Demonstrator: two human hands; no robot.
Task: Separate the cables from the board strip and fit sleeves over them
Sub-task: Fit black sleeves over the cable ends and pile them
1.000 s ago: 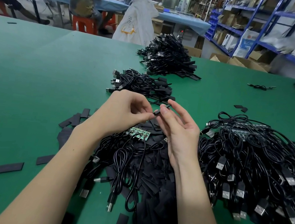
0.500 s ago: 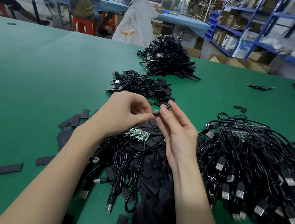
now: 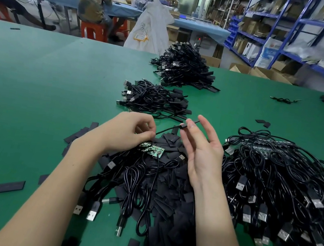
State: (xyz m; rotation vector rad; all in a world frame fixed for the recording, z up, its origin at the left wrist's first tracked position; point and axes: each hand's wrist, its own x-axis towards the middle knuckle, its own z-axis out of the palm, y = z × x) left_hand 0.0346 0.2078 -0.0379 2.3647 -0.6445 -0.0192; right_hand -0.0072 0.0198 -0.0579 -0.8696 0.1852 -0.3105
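My left hand (image 3: 130,132) pinches a thin black cable (image 3: 166,130) at its fingertips, just above the green board strip (image 3: 151,150). The cable runs up and right to my right hand (image 3: 200,151), which pinches a small black sleeve (image 3: 183,126) on it between thumb and forefinger while the other fingers stay spread. The board strip lies on a heap of flat black sleeves (image 3: 170,188), with several USB cables (image 3: 134,183) still attached and trailing toward me.
A big tangle of cables on board strips (image 3: 285,186) lies to the right. Two piles of sleeved cables sit beyond the hands, one near (image 3: 152,98) and one far (image 3: 183,68). Loose sleeves (image 3: 8,186) dot the green table (image 3: 36,94). People sit at a far table.
My hands have drawn apart. The right hand moved right and up along the cable, so a stretch of cable now shows between the two hands.
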